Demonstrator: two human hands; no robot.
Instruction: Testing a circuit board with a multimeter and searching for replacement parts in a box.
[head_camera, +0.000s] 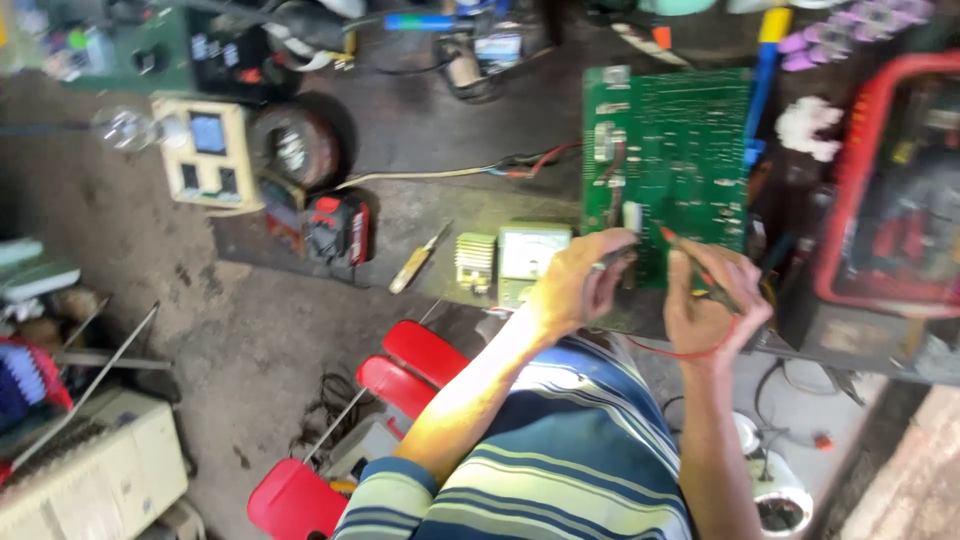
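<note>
A large green circuit board (690, 150) lies on the dark workbench, solder side up. My left hand (575, 285) is at its near edge, fingers closed around a dark meter probe that touches the board. My right hand (705, 295) grips a red-tipped probe (672, 238) with a red wire trailing below the wrist, its tip on the board's lower part. A small analog meter (530, 255) with a pale dial sits just left of my left hand.
A beige socket box (205, 150), a round coil (295, 148), a red-black battery pack (340, 228) and a yellow screwdriver (415, 262) lie left. A red-framed device (890, 190) stands right. Red pads (420, 350) and a beige unit (95, 480) are below.
</note>
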